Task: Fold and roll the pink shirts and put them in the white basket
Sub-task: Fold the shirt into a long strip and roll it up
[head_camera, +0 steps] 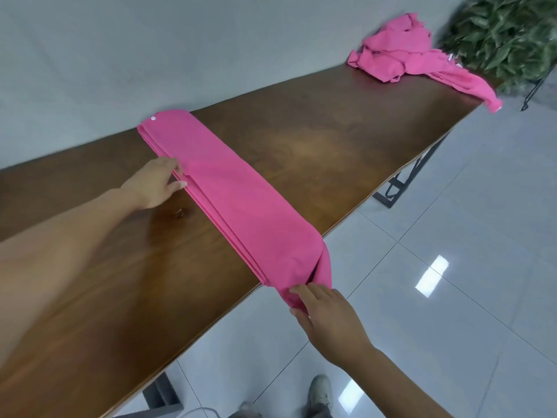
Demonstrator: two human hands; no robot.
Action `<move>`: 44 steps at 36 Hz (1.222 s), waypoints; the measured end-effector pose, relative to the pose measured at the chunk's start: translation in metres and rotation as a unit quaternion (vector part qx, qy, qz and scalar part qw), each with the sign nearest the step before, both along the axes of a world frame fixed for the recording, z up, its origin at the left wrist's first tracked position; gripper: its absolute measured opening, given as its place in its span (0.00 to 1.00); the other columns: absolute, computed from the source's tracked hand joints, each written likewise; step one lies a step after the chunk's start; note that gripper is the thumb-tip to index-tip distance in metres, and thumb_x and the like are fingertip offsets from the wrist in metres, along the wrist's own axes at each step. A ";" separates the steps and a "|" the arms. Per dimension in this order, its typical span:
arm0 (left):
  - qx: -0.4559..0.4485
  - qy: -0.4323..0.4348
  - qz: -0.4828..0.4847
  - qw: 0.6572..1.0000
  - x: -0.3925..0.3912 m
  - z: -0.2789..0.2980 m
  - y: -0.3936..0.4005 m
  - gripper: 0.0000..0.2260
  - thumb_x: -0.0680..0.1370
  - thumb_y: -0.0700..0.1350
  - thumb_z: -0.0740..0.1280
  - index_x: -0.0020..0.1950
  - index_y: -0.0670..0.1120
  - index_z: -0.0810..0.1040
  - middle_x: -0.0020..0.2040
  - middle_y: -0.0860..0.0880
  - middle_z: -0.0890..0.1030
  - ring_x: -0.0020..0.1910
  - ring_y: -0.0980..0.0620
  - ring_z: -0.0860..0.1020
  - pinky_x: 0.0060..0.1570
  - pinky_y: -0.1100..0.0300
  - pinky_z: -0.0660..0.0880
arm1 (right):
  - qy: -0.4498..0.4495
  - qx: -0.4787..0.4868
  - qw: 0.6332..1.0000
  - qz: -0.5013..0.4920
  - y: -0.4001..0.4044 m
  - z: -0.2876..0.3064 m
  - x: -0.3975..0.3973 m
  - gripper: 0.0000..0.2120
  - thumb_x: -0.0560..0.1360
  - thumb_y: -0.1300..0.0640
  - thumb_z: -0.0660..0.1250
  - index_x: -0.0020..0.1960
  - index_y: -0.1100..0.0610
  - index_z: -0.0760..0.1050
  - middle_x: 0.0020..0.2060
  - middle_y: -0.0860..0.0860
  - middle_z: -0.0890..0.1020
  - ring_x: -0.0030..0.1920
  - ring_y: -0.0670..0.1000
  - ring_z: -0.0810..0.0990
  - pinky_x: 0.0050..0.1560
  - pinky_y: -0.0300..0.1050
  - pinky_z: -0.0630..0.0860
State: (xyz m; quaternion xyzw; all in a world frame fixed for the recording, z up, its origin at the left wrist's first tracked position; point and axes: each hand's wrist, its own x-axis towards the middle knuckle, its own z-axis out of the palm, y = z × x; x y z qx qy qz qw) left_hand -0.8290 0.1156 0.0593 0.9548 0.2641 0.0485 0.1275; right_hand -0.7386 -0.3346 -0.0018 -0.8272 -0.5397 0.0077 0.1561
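Pink cotton shirt, folded into a long narrow strip, stretched diagonally across the brown wooden tabletop at centre frame, near end drooping over the front edge. Left hand resting at the strip's left edge, fingers straight, touching the cloth. Right hand gripping the hanging end at lower centre. Folding apparently done; rolling not yet begun. Crumpled heap of pink shirts waiting at upper right, unfolded. White basket nowhere in view, so nothing visibly delivered.
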 end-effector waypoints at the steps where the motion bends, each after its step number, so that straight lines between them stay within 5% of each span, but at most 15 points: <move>1: 0.000 -0.002 -0.006 1.000 0.000 -0.002 -0.005 0.12 0.81 0.50 0.69 0.60 0.44 0.76 0.62 0.41 0.77 0.62 0.40 0.74 0.63 0.45 0.71 | 0.003 -0.001 1.000 -0.003 0.000 0.000 0.003 0.10 0.76 0.49 0.66 0.57 0.48 0.74 0.43 0.42 0.79 0.40 0.47 0.76 0.40 0.43 0.74; 7: -0.012 -0.008 -0.051 0.999 0.008 -0.006 -0.045 0.14 0.81 0.53 0.67 0.61 0.46 0.75 0.60 0.46 0.77 0.59 0.45 0.75 0.61 0.50 0.73 | 0.057 -0.035 0.998 -0.013 -0.001 0.007 0.030 0.12 0.81 0.50 0.58 0.62 0.49 0.73 0.50 0.43 0.78 0.48 0.48 0.75 0.49 0.45 0.73; 14: -0.048 -0.025 -0.047 0.997 0.026 -0.017 -0.101 0.19 0.82 0.56 0.64 0.67 0.44 0.73 0.70 0.45 0.73 0.67 0.47 0.72 0.68 0.53 0.68 | 0.086 -0.037 0.995 -0.030 -0.004 0.007 0.068 0.13 0.83 0.46 0.57 0.65 0.47 0.72 0.55 0.44 0.75 0.53 0.49 0.74 0.49 0.45 0.75; 21: -0.074 -0.063 -0.013 0.995 0.044 -0.039 -0.177 0.23 0.82 0.59 0.62 0.73 0.49 0.70 0.79 0.46 0.64 0.79 0.47 0.60 0.78 0.49 0.57 | 0.294 0.025 0.947 -0.123 -0.004 -0.011 0.099 0.23 0.80 0.36 0.58 0.72 0.43 0.65 0.61 0.42 0.70 0.58 0.45 0.75 0.56 0.43 0.75; 25: -0.078 -0.069 0.046 0.993 0.051 -0.056 -0.217 0.29 0.82 0.64 0.58 0.78 0.50 0.66 0.82 0.46 0.58 0.81 0.45 0.54 0.80 0.47 0.50 | 0.504 0.067 0.843 -0.176 0.007 -0.023 0.112 0.19 0.80 0.41 0.65 0.69 0.42 0.68 0.61 0.50 0.78 0.58 0.49 0.79 0.63 0.52 0.77; 28: -0.041 -0.058 0.075 0.995 0.053 -0.068 -0.230 0.33 0.80 0.69 0.49 0.80 0.52 0.62 0.82 0.48 0.56 0.82 0.47 0.51 0.80 0.48 0.48 | 0.563 0.092 0.803 -0.171 0.014 -0.026 0.117 0.13 0.80 0.46 0.66 0.64 0.43 0.72 0.54 0.53 0.83 0.56 0.52 0.82 0.62 0.55 0.79; 38: -0.017 -0.063 0.098 0.993 0.056 -0.066 -0.234 0.28 0.82 0.65 0.55 0.79 0.55 0.62 0.82 0.51 0.57 0.82 0.51 0.52 0.79 0.50 0.48 | 0.617 0.115 0.771 -0.109 0.025 -0.028 0.144 0.07 0.79 0.61 0.69 0.57 0.56 0.78 0.47 0.61 0.83 0.45 0.53 0.81 0.56 0.52 0.81; 44: -0.020 -0.059 0.107 0.992 0.056 -0.065 -0.235 0.28 0.82 0.66 0.55 0.79 0.56 0.62 0.82 0.53 0.57 0.81 0.52 0.51 0.79 0.50 0.48 | 0.603 0.109 0.785 -0.091 0.011 -0.044 0.153 0.10 0.79 0.64 0.68 0.54 0.53 0.84 0.50 0.51 0.84 0.48 0.49 0.82 0.53 0.44 0.82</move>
